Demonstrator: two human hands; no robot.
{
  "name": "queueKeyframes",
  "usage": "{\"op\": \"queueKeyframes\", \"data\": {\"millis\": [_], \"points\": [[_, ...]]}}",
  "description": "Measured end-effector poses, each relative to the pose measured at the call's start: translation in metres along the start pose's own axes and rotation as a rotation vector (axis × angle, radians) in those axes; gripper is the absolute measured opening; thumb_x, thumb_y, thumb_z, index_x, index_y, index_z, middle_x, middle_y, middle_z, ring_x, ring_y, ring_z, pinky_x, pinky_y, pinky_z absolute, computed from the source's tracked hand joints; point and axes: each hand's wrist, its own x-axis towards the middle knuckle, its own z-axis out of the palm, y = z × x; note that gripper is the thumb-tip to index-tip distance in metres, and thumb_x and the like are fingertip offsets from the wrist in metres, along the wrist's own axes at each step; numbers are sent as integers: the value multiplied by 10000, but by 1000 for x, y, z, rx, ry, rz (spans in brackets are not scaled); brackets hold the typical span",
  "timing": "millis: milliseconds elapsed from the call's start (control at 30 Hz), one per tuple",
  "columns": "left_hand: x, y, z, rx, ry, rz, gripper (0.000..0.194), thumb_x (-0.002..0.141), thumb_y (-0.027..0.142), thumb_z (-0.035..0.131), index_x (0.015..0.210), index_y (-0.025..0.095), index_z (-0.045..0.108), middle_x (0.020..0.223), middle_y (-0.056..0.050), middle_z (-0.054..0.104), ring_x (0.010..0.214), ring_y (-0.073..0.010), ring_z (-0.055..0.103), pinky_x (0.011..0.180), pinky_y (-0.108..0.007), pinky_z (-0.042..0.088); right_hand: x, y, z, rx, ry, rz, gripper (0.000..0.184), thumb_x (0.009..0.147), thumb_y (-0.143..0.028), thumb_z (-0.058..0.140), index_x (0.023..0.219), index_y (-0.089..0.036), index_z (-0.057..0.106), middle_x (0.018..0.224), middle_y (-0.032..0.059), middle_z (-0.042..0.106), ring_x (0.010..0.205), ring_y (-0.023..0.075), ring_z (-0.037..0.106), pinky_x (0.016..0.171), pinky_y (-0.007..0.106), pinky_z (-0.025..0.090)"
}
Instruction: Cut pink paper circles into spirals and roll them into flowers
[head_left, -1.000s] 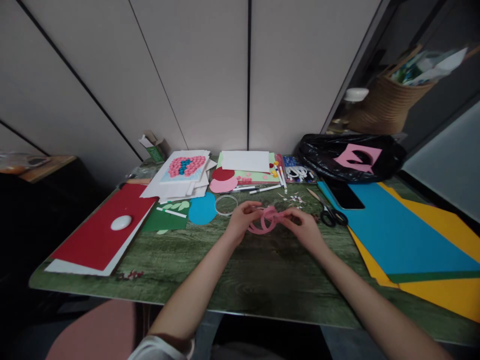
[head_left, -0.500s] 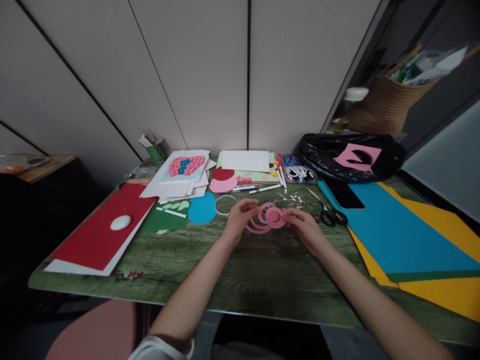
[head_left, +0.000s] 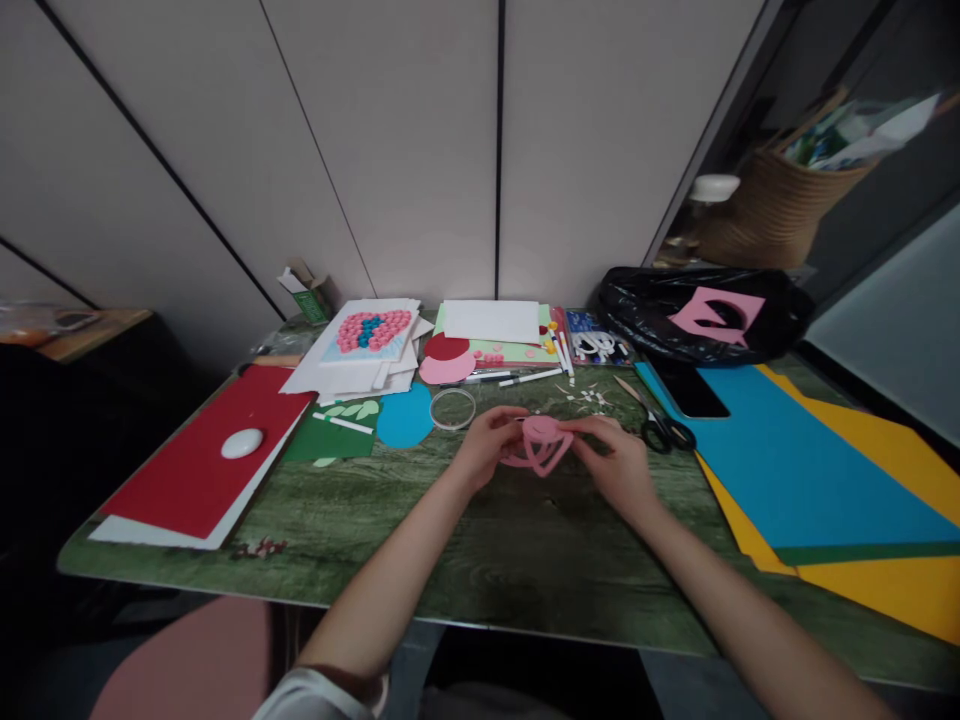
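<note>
Between my two hands, over the middle of the table, is a pink paper spiral with curved strips that loop below its top. My left hand is closed on its left side, thumb and fingers together. On the other side, my right hand pinches the spiral's edge between thumb and fingertips. A clear ring lies just beyond my left hand, beside a blue paper circle. Scissors with black handles rest to the right of my right hand.
Red paper with a white oval object lies on the left. Blue sheets and a phone are on the right. Behind stand a paper stack, markers and a black plastic bag.
The pink spiral has tilted and its strips now hang in a V below the top. My left hand has moved slightly right and closed on it; my right hand has turned slightly.
</note>
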Motion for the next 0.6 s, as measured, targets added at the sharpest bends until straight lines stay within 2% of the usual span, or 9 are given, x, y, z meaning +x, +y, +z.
{"op": "queueKeyframes", "data": {"millis": [133, 367, 500, 600], "points": [[2, 0, -3, -45, -2, -13, 317, 620, 245, 717, 907, 155, 617, 755, -19, 640, 655, -119, 604, 650, -271, 473, 0, 1, 2, 25, -53, 15, 198, 757, -240, 570, 898, -265, 707, 925, 29, 698, 896, 214, 595, 842, 365, 417], [1, 1, -3, -44, 6, 24, 309, 621, 248, 731, 896, 151, 629, 710, 3, 618, 627, -106, 587, 644, -263, 469, 6, 10, 2, 221, -120, 150, 240, 796, -260, 496, 941, -236, 686, 1030, 33, 691, 991, 219, 604, 889, 370, 441], [0, 1, -1, -36, 6, 43, 296, 626, 245, 731, 888, 147, 636, 700, 6, 611, 606, -99, 574, 612, -247, 459, 6, 9, 3, 312, -148, 223, 235, 775, -332, 581, 970, -233, 667, 1047, 49, 683, 995, 227, 607, 901, 390, 440], [0, 1, -1, -40, 6, 44, 291, 636, 242, 728, 894, 146, 634, 716, 4, 615, 618, -99, 578, 617, -247, 463, 6, 9, 6, 368, -143, 256, 357, 705, -316, 676, 1051, -251, 615, 1155, 49, 631, 1097, 223, 556, 966, 390, 395]]}}
